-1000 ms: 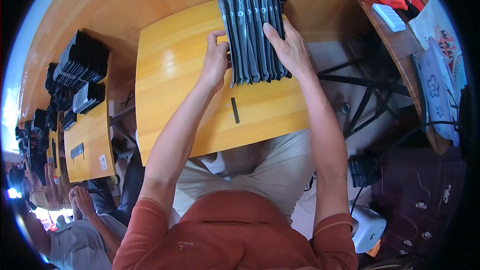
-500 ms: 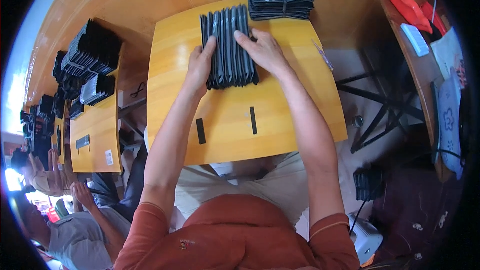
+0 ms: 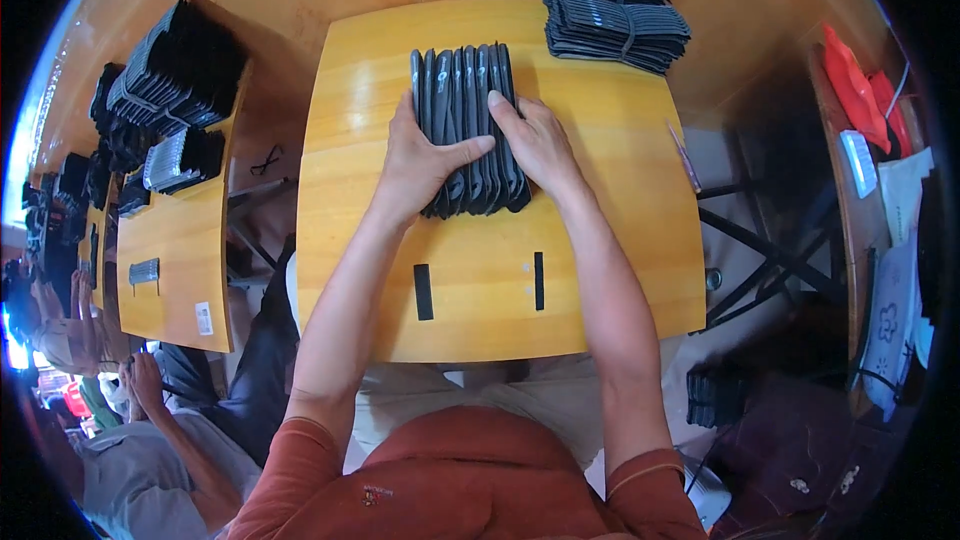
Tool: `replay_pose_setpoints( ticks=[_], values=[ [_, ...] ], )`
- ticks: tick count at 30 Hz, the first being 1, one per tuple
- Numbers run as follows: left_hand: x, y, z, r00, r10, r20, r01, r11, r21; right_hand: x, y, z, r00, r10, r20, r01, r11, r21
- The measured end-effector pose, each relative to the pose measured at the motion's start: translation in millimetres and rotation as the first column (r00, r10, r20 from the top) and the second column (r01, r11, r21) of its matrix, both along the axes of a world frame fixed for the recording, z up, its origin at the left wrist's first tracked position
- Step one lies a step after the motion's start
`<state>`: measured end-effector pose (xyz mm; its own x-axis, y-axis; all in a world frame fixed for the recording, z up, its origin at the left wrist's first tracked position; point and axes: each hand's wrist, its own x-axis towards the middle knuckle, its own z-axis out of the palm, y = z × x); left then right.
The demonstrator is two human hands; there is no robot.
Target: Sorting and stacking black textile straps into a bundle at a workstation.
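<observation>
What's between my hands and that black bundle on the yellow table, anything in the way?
Nothing visible: your left hand and right hand touch the black bundle directly, at opposite sides. The two black strips lie apart, nearer you.

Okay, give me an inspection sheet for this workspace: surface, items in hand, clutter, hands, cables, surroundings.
Surface: glossy yellow wooden table.
Items in hand: bundle of dark flat pieces; contact with the table unclear.
Clutter: two black strips toward the near edge; dark stacks at the far right; slim tool at the right edge.
Hands: left hand and right hand grip the bundle from opposite sides.
Cables: apparent thin cord beside a red object; its ends unclear.
Surroundings: person in grey at left, by another table.
</observation>
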<state>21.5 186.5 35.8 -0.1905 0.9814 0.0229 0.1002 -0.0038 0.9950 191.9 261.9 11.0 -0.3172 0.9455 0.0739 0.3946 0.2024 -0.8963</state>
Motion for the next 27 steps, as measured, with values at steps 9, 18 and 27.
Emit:
replay_pose_setpoints(
  ticks=[9, 18, 27],
  values=[
    [-7.5, 1.3, -3.1, 0.865, 0.071, -0.498, -0.031, 0.996, 0.088, -12.6, -11.4, -3.3, 0.955, -0.224, -0.197, 0.222, 0.975, -0.029],
    [-7.6, 1.2, 13.1, 0.805, 0.067, -0.589, -0.054, 0.998, 0.040, -2.3, -24.7, 1.3, 0.943, -0.087, -0.321, 0.081, 0.996, -0.030],
    [-0.5, 0.7, 16.1, 0.713, 0.074, -0.698, -0.080, 0.997, 0.024, -3.8, -26.2, 2.2, 0.912, -0.116, -0.393, 0.051, 0.984, -0.172]
  ],
)
